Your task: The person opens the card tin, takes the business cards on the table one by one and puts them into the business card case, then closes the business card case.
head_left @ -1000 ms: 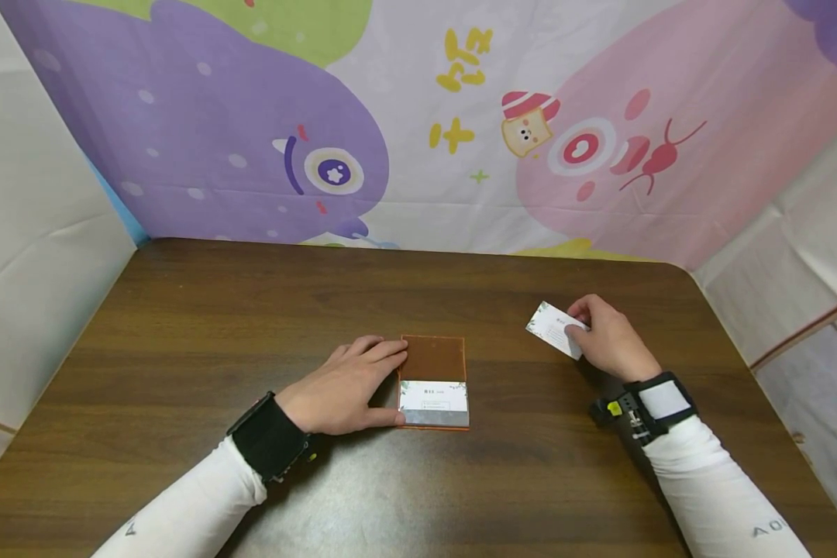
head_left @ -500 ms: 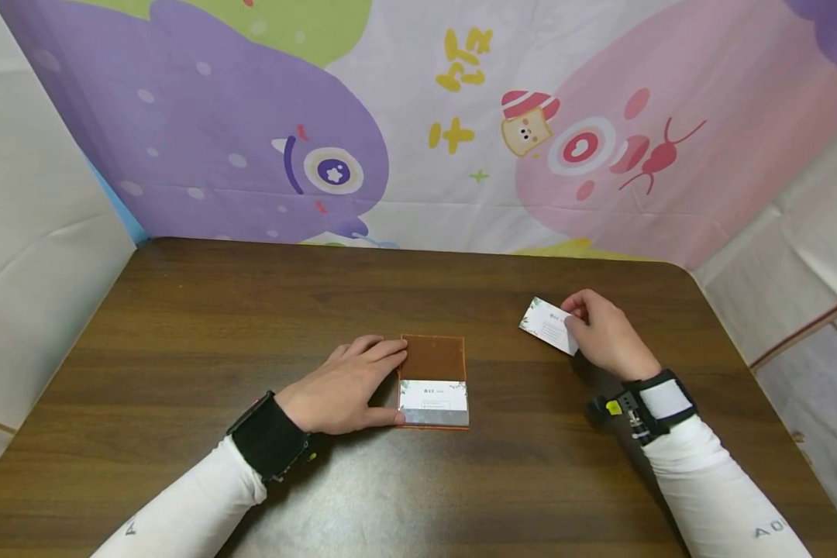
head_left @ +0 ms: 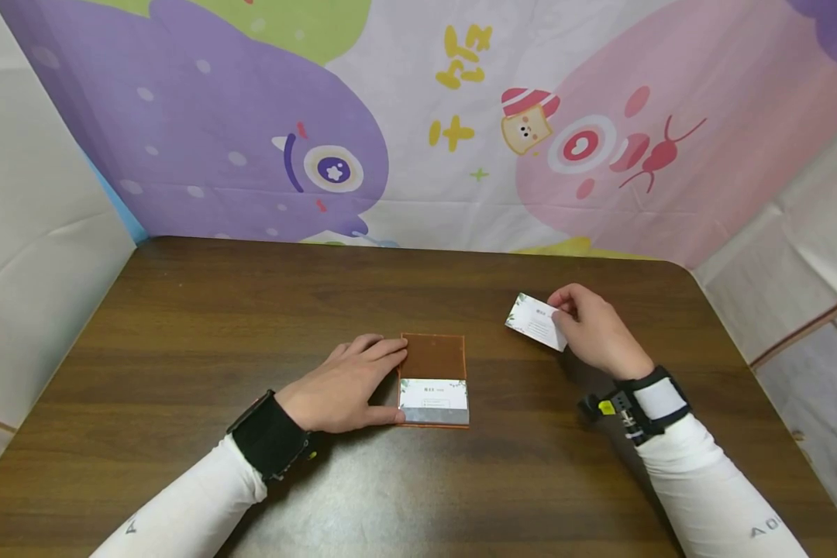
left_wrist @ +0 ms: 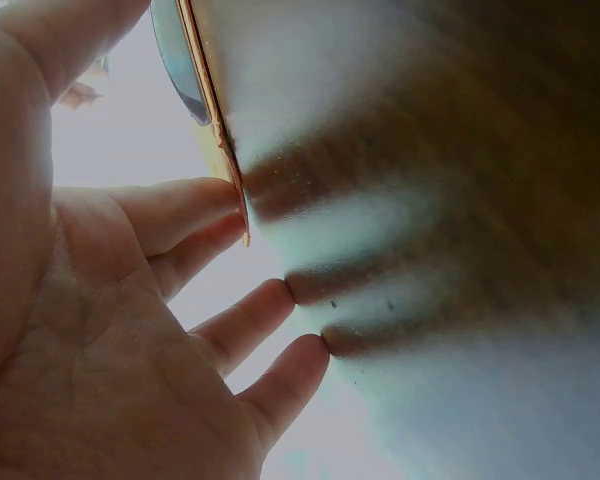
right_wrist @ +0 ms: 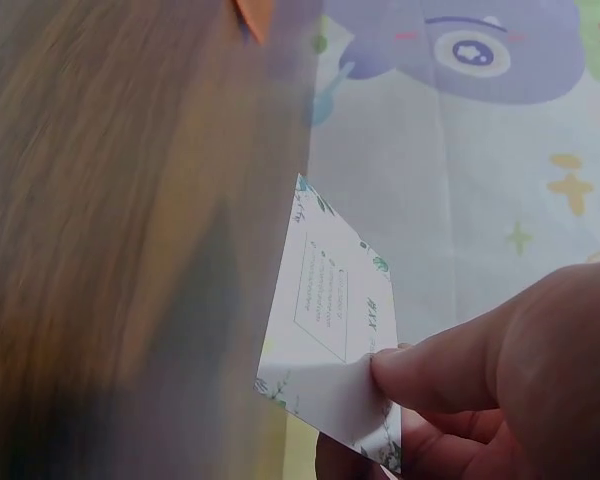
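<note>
A small brown card holder lies flat on the table in the head view. A white business card with leafy corners sits across its lower half, its bottom edge behind a grey strip. My left hand rests at the holder's left edge, thumb low and fingers spread. In the left wrist view, the outstretched fingers touch the holder's thin edge. My right hand pinches another white business card by its right end, tilted above the table. The right wrist view shows the thumb on its printed face.
The dark wooden table ends at a cartoon-printed cloth backdrop. White cloth hangs at the left side, and a pale sheet stands on the right.
My right hand has moved left and slightly away from me, carrying the pinched business card toward the card holder. My left hand and the holder have stayed in place.
</note>
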`<state>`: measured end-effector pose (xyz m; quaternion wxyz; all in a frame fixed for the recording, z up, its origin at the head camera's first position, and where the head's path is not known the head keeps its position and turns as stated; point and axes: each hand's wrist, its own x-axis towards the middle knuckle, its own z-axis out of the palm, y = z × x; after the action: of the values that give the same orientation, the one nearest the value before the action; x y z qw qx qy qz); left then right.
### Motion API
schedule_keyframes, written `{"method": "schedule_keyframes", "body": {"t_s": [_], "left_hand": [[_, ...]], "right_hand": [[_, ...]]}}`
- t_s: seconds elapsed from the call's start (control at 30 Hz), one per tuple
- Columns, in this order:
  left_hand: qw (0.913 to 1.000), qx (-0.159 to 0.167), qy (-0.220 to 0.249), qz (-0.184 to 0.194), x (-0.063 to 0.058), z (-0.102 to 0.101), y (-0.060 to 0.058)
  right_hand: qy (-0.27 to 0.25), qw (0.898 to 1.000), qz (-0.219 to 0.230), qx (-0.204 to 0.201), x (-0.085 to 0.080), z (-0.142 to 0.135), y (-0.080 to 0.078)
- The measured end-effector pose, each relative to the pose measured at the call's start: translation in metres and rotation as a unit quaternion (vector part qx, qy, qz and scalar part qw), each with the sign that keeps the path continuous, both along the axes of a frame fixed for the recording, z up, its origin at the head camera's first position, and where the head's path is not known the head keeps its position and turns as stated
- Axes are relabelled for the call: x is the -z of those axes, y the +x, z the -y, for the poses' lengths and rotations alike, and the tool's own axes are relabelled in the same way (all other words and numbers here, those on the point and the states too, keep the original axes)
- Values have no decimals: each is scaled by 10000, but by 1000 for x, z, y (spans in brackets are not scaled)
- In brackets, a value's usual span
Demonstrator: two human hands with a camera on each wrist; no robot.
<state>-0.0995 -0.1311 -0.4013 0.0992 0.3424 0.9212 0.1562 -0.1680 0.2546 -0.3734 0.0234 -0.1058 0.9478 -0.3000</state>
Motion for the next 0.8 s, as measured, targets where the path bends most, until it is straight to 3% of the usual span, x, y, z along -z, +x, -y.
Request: {"method": "schedule_keyframes", "body": {"t_s": [0.8], "left_hand": [[10000,19,-29,41,-3,2,-4]], "right_hand": [[-260,9989,-11,-385,-11,52,2]]}}
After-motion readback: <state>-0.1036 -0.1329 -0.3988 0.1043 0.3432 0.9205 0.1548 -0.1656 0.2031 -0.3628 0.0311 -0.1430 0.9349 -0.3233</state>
